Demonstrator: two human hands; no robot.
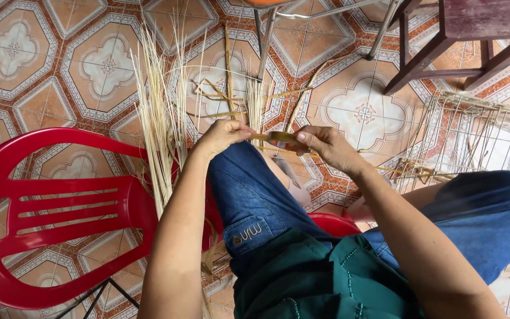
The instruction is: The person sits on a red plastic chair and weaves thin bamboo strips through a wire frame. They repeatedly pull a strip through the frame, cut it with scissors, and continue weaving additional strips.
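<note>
Strip [278,137]: flat, tan, held level over the left knee [240,171] just above frame centre. Left hand [222,137] pinches its 9 o'clock end, fingers closed on it; right hand [326,146] pinches the 3 o'clock end likewise. Straw bundle [163,118] stands at 9 o'clock of the hands (leaning on the red chair [60,201]). Wire frame [473,136] at 3 o'clock. Wooden stool [467,35] at 1 o'clock. Patterned tile floor [90,65].
</note>
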